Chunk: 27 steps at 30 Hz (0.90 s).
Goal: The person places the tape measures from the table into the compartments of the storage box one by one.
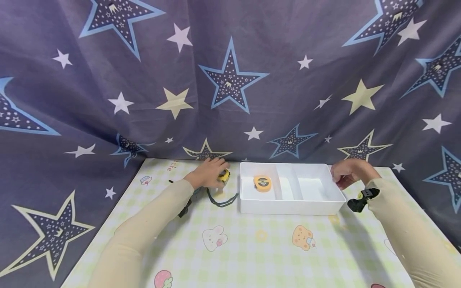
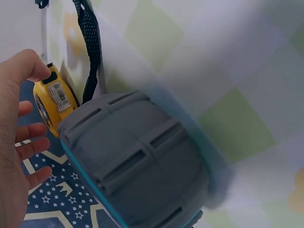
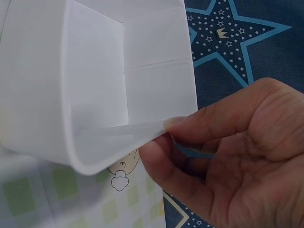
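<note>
My left hand holds a yellow tape measure, thumb on its black-trimmed top and fingers on the other side. Right beside that tape measure is a rounded, ribbed dark grey object with a teal band; its kind is unclear. A dark braided strap lies beside it, and in the head view my hand mostly hides the object. My right hand pinches the right end wall of a white divided tray between thumb and fingers. An orange tape measure sits in the tray's left compartment.
Two dividers split the tray, which stands near the back of the table. A checked cloth with cartoon prints covers the tabletop. Behind the table hangs a dark star-patterned curtain. A black wrist camera is on my right wrist.
</note>
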Each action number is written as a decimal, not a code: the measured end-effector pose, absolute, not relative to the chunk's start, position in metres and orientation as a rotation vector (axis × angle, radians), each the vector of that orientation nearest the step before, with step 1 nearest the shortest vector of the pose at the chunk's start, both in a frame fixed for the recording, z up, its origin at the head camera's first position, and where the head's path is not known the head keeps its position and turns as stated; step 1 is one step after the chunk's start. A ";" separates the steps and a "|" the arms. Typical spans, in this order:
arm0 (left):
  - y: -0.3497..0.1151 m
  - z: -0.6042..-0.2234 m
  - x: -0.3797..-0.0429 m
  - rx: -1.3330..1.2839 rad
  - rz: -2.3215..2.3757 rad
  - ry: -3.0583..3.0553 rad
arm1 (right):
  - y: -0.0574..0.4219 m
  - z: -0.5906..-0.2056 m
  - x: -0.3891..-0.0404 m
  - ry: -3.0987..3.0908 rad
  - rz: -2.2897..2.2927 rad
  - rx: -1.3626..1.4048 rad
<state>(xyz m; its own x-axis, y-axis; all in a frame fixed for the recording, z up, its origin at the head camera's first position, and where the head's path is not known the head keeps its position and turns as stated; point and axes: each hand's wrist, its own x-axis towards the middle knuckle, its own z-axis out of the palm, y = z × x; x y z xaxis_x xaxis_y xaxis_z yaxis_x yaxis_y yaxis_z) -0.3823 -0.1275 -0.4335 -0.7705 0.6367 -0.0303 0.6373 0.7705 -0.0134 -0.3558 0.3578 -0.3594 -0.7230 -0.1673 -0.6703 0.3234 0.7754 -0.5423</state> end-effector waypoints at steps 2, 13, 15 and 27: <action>-0.127 -0.434 -0.384 1.043 -0.044 2.936 | 0.357 -0.359 -0.356 2.228 -0.843 0.124; -0.124 -0.436 -0.386 0.984 -0.119 2.944 | 0.355 -0.358 -0.354 2.230 -0.836 0.141; -0.124 -0.437 -0.386 0.966 -0.136 2.948 | 0.355 -0.359 -0.354 2.230 -0.832 0.141; -0.116 -0.436 -0.385 0.970 -0.179 2.968 | 0.354 -0.357 -0.353 2.225 -0.847 0.136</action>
<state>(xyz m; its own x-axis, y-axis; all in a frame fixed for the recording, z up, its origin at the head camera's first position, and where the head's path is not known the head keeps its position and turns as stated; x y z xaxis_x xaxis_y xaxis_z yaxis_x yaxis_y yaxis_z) -0.3848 -0.1162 -0.4356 -0.8075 0.5878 -0.0484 0.5894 0.8011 -0.1042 -0.3526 0.3542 -0.3567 -0.7211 -0.1519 -0.6760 0.3359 0.7767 -0.5329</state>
